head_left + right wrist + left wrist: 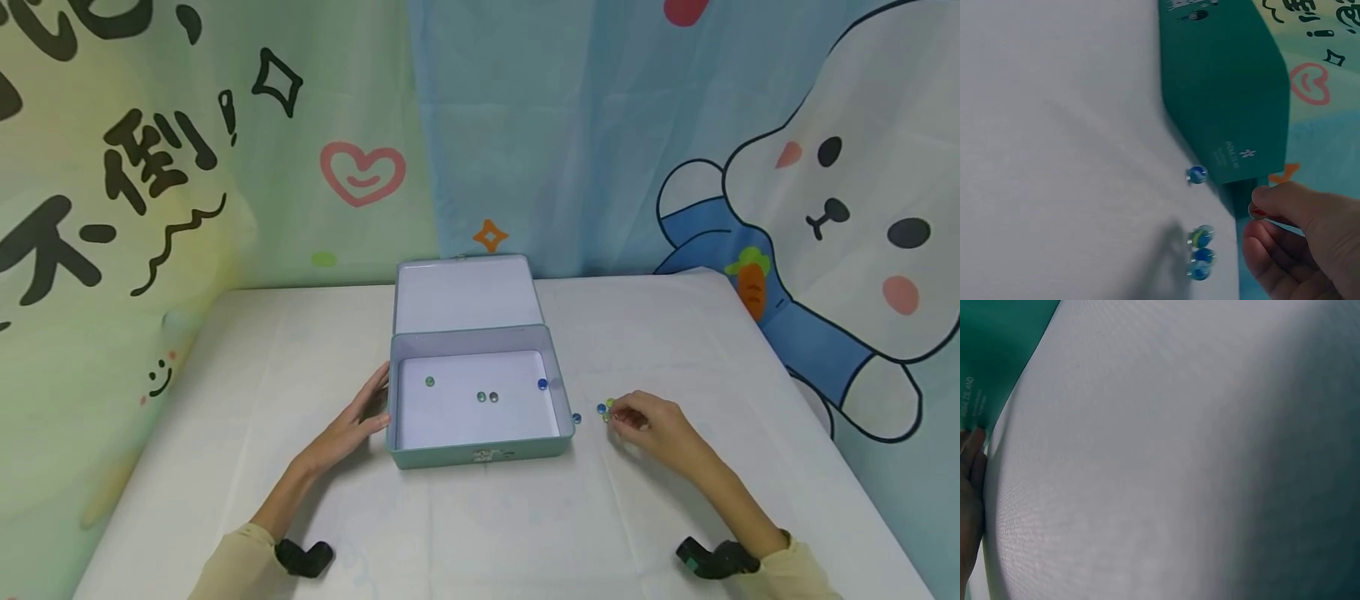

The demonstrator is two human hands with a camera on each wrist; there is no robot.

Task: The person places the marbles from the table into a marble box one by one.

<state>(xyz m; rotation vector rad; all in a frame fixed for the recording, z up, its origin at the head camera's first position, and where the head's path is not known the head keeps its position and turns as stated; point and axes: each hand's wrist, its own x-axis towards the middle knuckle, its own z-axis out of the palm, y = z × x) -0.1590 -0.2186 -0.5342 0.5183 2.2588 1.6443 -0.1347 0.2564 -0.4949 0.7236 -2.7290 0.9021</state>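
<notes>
Between the tin (442,457) and the right edge of the table (480,533), the right hand (656,425) pinches what seems a marble (1256,211); the left hand (348,432) rests, fingers extended, against the tin's left side.

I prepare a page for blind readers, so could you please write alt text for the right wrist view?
A person's right hand pinches a small round glass marble. To its left, three blue and green glass marbles lie bunched on a white cloth, with a single blue marble nearer a green rectangular box.
</notes>
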